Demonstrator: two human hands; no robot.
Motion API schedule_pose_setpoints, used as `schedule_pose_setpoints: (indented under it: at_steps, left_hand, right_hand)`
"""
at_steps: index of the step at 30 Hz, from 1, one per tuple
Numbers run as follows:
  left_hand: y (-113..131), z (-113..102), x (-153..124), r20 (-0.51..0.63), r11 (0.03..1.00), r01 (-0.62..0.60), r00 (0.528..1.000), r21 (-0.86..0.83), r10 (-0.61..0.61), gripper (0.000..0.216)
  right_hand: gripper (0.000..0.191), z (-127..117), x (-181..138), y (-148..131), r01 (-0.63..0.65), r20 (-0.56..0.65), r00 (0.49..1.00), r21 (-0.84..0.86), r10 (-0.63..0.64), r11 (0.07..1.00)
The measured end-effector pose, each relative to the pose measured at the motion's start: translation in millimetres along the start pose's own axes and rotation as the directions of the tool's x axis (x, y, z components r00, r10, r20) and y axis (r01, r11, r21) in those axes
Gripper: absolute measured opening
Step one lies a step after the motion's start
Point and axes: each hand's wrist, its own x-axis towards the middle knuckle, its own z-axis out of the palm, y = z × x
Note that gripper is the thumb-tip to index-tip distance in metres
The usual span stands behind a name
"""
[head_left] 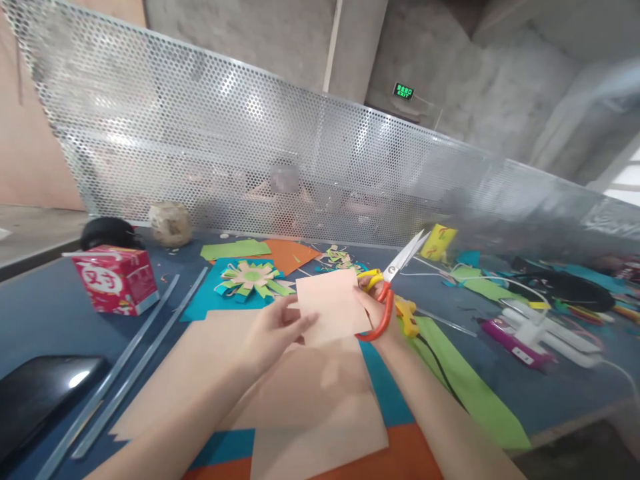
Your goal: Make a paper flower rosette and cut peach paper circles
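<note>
A small pale-peach piece of paper (pixel 330 303) is held up over larger sheets. My left hand (pixel 277 333) pinches its left edge between thumb and fingers. My right hand (pixel 377 313) grips the paper's right edge with the thumb in front. Hooked on that same hand are scissors (pixel 391 272) with yellow and orange handles, their blades slightly apart and pointing up and right, away from the paper. Below lie large peach sheets (pixel 175 373) over blue and orange paper. A layered paper flower (pixel 253 279) in green, peach and blue rests beyond my left hand.
Left are a red drink carton (pixel 117 280), clear glue sticks (pixel 145 360) and a black phone (pixel 45 393). Right are a yellow glue gun (pixel 407 317) with cord, green paper (pixel 465 387) and a power strip (pixel 520 343). A perforated metal screen (pixel 225 147) closes the table's back.
</note>
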Motion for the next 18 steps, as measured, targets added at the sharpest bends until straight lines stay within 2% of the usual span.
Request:
schedule_pose_setpoints:
  at_steps: [2,3,7,9,11,15,18]
  left_hand:
    - [-2,1,-1,0.054,0.999,-0.022,0.998,0.028,0.02,0.036]
    - [-3,0,0,0.029,0.999,-0.035,0.999,0.019,0.034,0.03]
    - [0,-5,3,-0.195,0.997,-0.017,0.981,-0.08,0.001,0.023]
    - [3,-6,3,-0.26,0.992,-0.016,0.966,-0.127,-0.017,0.023]
    - [6,-5,2,-0.255,0.988,-0.007,0.966,-0.156,-0.034,0.022]
    - [7,-1,0,-0.167,0.99,0.058,0.983,-0.129,-0.079,0.023]
    - [7,0,-1,-0.115,0.987,0.065,0.99,-0.148,-0.083,0.024]
  right_hand:
    - [0.023,-1,0,2,0.005,0.021,1.0,0.001,-0.005,1.0]
    - [0.023,-1,0,2,0.001,0.038,0.999,0.01,-0.002,1.0]
    - [0.023,-1,0,5,-0.077,0.182,0.982,0.096,0.059,0.992]
    - [0.024,-1,-1,7,-0.112,0.263,0.962,0.128,0.075,0.985]
    - [0.024,-1,-2,9,-0.103,0.296,0.953,0.113,0.065,0.988]
    - [0.024,-2,-3,12,-0.049,0.288,0.957,0.006,0.045,0.999]
    - [0.026,-1,-3,11,-0.047,0.261,0.964,0.029,0.038,0.998]
